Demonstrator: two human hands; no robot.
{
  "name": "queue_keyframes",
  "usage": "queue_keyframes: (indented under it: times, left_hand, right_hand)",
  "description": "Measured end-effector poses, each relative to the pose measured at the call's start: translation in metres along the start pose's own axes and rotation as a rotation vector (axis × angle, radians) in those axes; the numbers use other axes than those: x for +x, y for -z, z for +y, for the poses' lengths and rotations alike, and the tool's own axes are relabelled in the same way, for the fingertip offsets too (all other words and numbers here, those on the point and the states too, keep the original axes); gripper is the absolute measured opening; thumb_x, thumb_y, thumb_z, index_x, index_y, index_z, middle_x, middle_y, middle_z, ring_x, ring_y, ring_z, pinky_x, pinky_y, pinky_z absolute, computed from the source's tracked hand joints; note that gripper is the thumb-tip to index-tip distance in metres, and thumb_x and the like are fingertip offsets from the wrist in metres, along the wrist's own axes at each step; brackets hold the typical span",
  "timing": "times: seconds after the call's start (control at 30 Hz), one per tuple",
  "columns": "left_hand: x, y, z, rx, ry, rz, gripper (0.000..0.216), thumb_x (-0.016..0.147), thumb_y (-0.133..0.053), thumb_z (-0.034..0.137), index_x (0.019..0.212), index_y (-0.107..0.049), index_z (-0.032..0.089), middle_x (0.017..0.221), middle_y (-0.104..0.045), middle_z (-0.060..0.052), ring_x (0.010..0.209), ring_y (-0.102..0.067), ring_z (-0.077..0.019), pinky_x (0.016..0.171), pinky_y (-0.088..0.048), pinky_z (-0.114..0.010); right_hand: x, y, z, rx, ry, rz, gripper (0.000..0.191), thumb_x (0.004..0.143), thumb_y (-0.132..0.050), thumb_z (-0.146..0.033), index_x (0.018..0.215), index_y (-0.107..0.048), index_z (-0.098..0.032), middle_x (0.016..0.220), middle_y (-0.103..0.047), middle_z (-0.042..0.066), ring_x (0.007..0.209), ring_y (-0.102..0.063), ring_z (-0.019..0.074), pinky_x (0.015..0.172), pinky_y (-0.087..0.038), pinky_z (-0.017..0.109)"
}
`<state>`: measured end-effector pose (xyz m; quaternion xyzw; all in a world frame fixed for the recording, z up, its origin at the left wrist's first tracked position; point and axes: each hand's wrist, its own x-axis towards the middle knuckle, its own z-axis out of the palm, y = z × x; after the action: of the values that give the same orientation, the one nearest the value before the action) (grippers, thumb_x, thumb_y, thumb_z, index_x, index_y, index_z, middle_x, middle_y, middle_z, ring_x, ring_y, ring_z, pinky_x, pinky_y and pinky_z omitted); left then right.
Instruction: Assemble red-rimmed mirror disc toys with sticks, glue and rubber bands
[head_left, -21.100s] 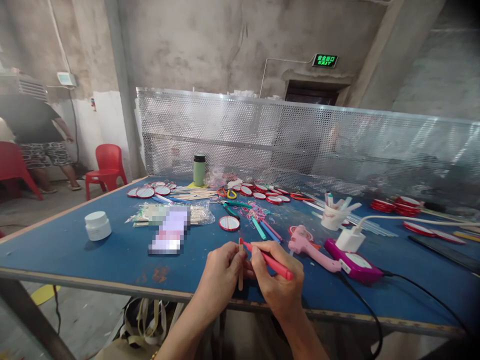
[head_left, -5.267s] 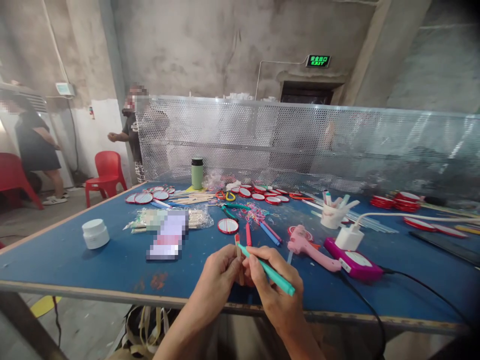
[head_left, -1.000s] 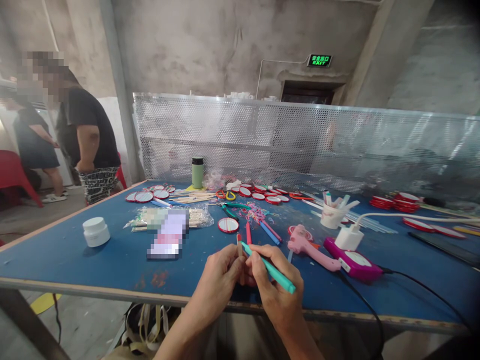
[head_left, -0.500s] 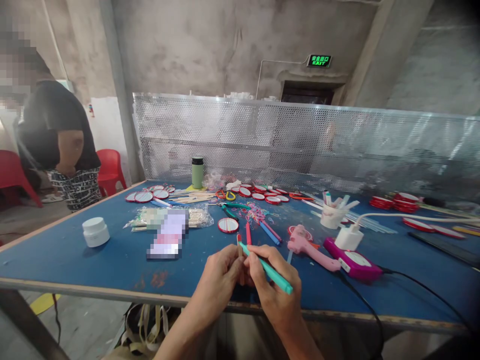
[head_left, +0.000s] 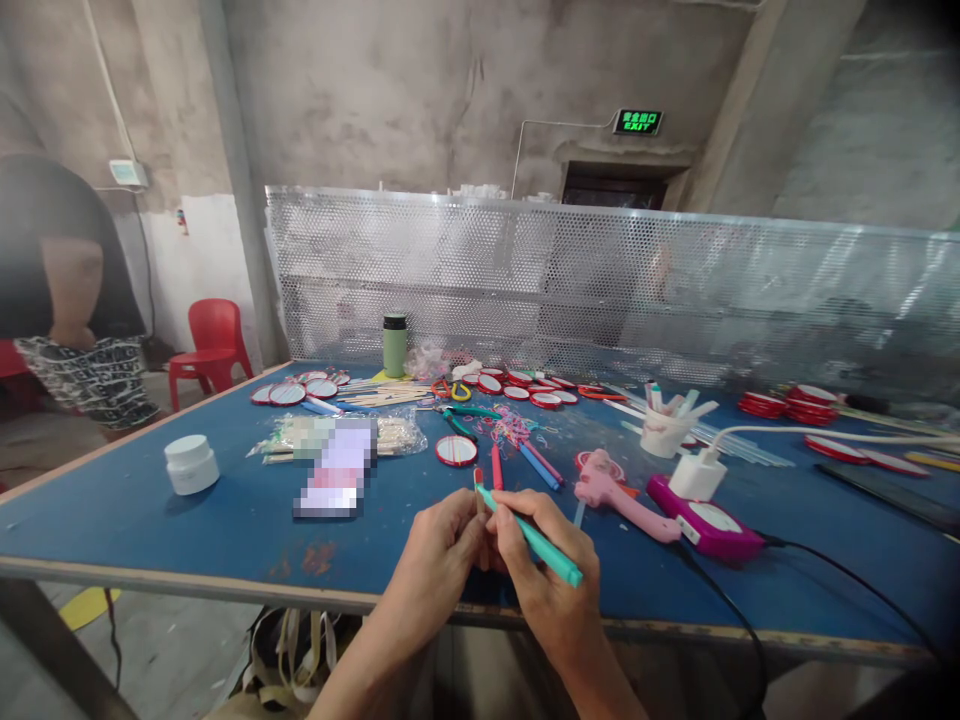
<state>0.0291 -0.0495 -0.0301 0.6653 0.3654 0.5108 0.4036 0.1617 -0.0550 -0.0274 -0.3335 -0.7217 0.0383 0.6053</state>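
Observation:
My right hand (head_left: pixel 551 570) is closed around a turquoise marker pen (head_left: pixel 544 548), held as for writing. The pen's tip meets a thin wooden stick (head_left: pixel 479 490) with a red tip, pinched upright in the fingers of my left hand (head_left: pixel 442 545). Both hands are together over the table's front edge, and their fingers hide the lower part of the stick. Just beyond them lie a red marker (head_left: pixel 496 467) and a blue marker (head_left: pixel 538 466). A round red-rimmed disc (head_left: pixel 456 450) lies behind my left hand.
A pink glue gun (head_left: pixel 622 500) and a magenta box (head_left: pixel 709 525) with cables are at right. Behind them stands a cup of markers (head_left: pixel 665 430). A phone (head_left: pixel 337 470), a white jar (head_left: pixel 191 464) and a green bottle (head_left: pixel 394 346) are on the left side. A person (head_left: pixel 67 270) stands far left.
The person at far left has moved further left, uncovering a red chair. My right hand and the pen have shifted very slightly; both hands keep their grip.

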Motion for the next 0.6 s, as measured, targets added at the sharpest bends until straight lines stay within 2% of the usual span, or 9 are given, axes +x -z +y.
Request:
queue_keyframes:
  times: [0.6]
  left_hand:
    - [0.0028, -0.0009, 0.002, 0.002, 0.021, -0.003, 0.028, 0.092, -0.046, 0.033, 0.068, -0.049, 0.018, 0.061, -0.053, 0.002, 0.059, -0.05, -0.012, 0.059, -0.039, -0.021]
  right_hand:
    - [-0.0003, -0.0006, 0.0028, -0.032, -0.028, 0.06, 0.012, 0.092, -0.056, -0.022, 0.089, -0.067, -0.019, 0.071, -0.069, 0.0, 0.059, -0.065, 0.0123, 0.057, -0.053, 0.021]
